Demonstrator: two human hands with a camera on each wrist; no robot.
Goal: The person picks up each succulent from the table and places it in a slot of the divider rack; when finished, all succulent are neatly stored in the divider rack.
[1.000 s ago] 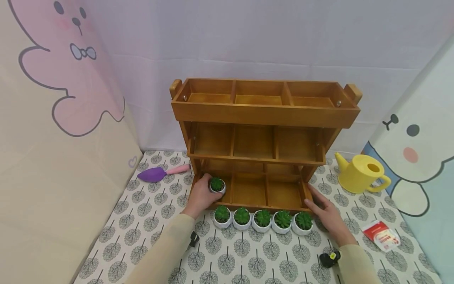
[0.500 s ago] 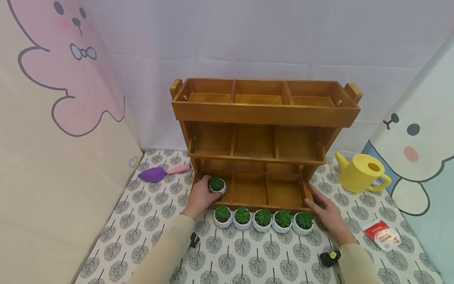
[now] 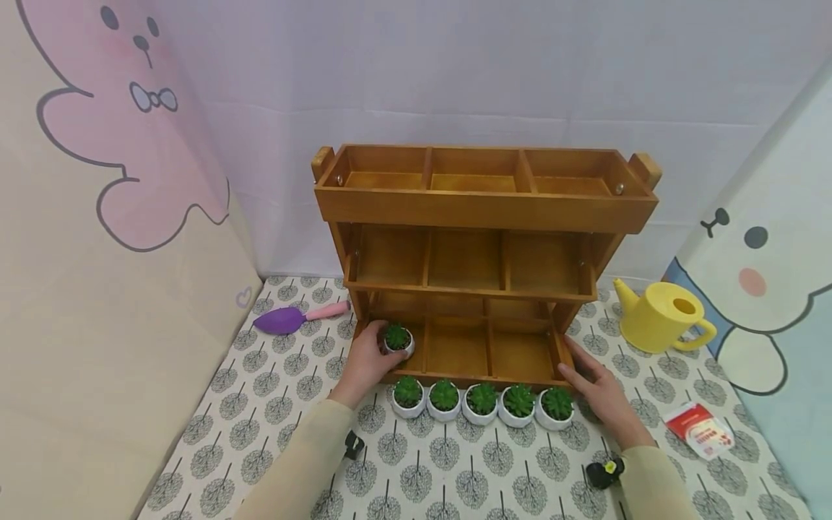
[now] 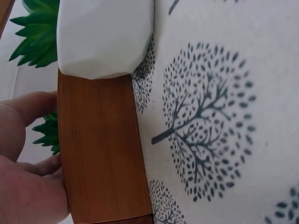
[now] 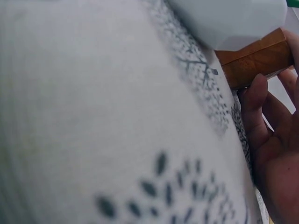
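Observation:
In the head view, my left hand (image 3: 366,365) has thumb and fingers around a small potted succulent (image 3: 398,339) in the lower tier's left compartment. The pot is white with a green plant. From the left wrist, the tier's front board hides that pot; green leaves (image 4: 47,134) show between the fingers. My right hand (image 3: 601,397) holds the right end of the wooden shelf (image 3: 487,207), thumb at the front corner and fingers along the side. Several more potted succulents (image 3: 481,403) stand in a row before the lower tier.
A purple trowel with a pink handle (image 3: 279,320) lies left of the shelf. To the right stands a yellow watering can (image 3: 656,318), with a red and white packet (image 3: 699,431) nearer the front. Fabric walls enclose the patterned cloth (image 3: 416,480).
My left hand has shifted very slightly left, while the potted succulent stays in the left compartment. The right hand and the shelf have kept their places.

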